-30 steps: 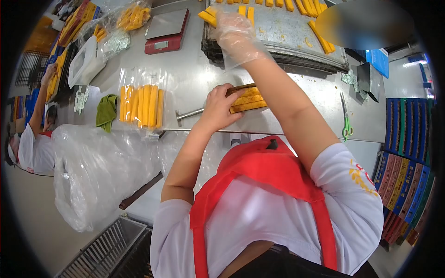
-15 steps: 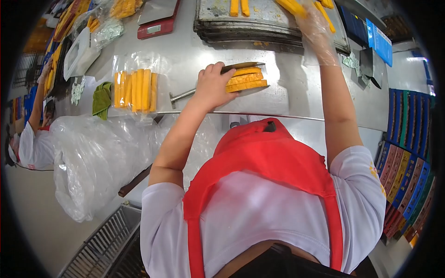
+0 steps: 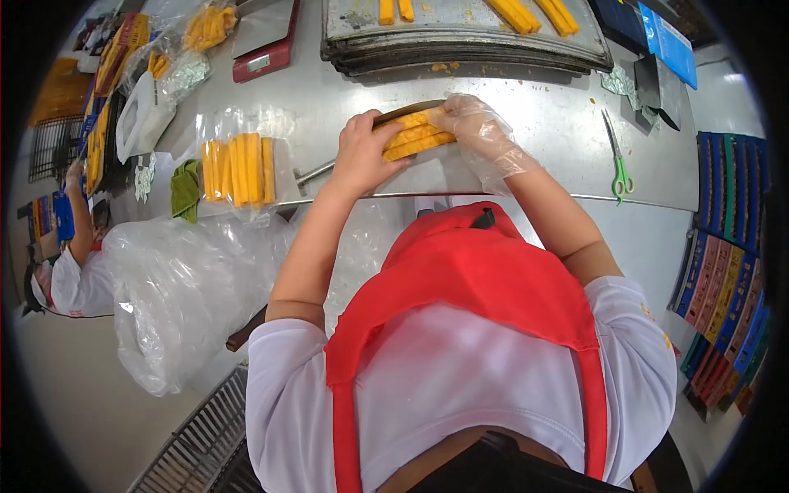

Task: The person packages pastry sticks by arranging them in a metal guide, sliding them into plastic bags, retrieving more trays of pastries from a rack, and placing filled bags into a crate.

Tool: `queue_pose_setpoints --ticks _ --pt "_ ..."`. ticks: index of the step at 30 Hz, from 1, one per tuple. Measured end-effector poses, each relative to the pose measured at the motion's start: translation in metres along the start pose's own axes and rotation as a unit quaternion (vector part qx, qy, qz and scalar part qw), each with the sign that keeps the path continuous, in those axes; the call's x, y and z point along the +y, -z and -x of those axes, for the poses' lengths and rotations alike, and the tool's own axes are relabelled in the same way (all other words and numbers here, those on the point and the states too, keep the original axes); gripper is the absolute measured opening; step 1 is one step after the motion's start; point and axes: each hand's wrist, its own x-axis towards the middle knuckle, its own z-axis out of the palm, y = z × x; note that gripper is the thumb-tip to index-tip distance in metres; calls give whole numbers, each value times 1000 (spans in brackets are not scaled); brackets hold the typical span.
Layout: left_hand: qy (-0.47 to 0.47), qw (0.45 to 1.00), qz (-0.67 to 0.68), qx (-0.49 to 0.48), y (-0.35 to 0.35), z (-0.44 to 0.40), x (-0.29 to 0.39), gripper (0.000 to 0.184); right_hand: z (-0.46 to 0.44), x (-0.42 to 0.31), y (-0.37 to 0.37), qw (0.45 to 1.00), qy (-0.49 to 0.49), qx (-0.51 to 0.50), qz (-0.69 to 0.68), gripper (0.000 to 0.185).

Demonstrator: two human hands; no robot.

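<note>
My bare left hand (image 3: 362,156) is closed round a curved metal holder (image 3: 408,108), whose thin rod (image 3: 316,172) sticks out to the left. Several yellow food sticks (image 3: 421,138) lie stacked against it, cradled by my fingers and thumb. At the right end of the stack is my right hand (image 3: 477,130) in a clear plastic glove, its fingers closed on the sticks. Left of my hands, a clear bag (image 3: 283,156) holds a row of similar yellow sticks (image 3: 246,168).
Stacked baking trays (image 3: 460,43) with more sticks stand at the back. Green-handled scissors (image 3: 618,164) lie at right. A red scale (image 3: 263,62), a green cloth (image 3: 185,189) and a white jug (image 3: 144,119) are at left. Another person's arm (image 3: 80,218) shows far left.
My right hand has come from the trays down and left to the stack in the holder. The scissors, earlier hidden by my right arm, now show.
</note>
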Motion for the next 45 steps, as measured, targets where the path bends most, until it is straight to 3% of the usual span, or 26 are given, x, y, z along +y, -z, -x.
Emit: queue_pose_setpoints --ticks 1,5,7,9,11,12,13,14,15,17,21,23,24,25,27,29,33,35,37,39,41,42,43,44,45 --pt "1 1000 1 -1 -1 0 0 55 -1 3 -2 998 -1 8 -57 34" --pt "7 999 41 6 1 1 -1 60 0 4 -5 997 -24 43 -66 34" --pt "-10 999 50 7 2 -1 -1 62 -2 -5 6 978 21 13 209 37" --pt "9 999 40 -10 5 -2 1 62 -15 9 19 971 73 22 229 41" --pt "3 999 54 0 6 -4 2 63 -11 -28 50 937 18 73 340 39" --pt "5 998 59 2 6 -3 2 63 -2 -32 70 974 49 199 97 37" --pt "8 998 63 2 7 -2 1 63 -3 -51 96 967 33 216 127 35" --pt "11 998 60 -4 7 -3 0 66 -10 -71 113 922 -15 283 263 36" --pt "12 998 60 2 7 -4 -3 66 -22 -69 118 921 -10 284 266 36" --pt "-26 997 68 6 4 -9 -11 71 -40 -64 124 840 4 383 385 40" --pt "-34 996 87 -12 10 -23 -25 75 -53 -72 127 873 -42 259 411 46" --pt "-59 993 106 9 8 -23 -32 75 -60 -42 132 954 135 200 177 48" --pt "-45 993 106 3 9 -21 -34 75 -43 -55 126 972 200 110 50 44" --pt "-46 993 113 1 10 -23 -34 75 -28 -47 115 974 198 101 45 44" --pt "-48 992 119 3 12 -23 -35 75 0 -30 102 977 148 -132 -83 41" --pt "-26 990 135 -33 13 -24 -35 80 27 -41 85 959 138 -134 207 41" --pt "-41 991 128 -18 11 -25 -33 79 37 -45 42 951 199 -114 209 44" --pt "-57 989 135 -24 12 -26 -30 79 27 -34 24 908 317 -109 250 49" --pt "-64 988 138 -16 10 -26 -31 79 19 -42 24 888 340 -102 292 43" --pt "-73 987 142 -3 11 -27 -31 78 18 -61 35 871 258 -170 383 37" --pt "-47 985 166 -14 11 -27 -29 79 8 -133 61 907 98 -221 344 29" --pt "-57 984 170 12 7 -26 -30 79 -3 -123 57 945 176 -3 275 21" --pt "-56 983 174 13 6 -26 -29 79 -21 -138 56 954 173 54 238 29" --pt "-60 983 169 25 7 -27 -27 79 -35 -159 54 964 56 78 249 39" --pt "-63 984 163 37 6 -27 -25 78 -54 -160 44 937 81 99 326 43"
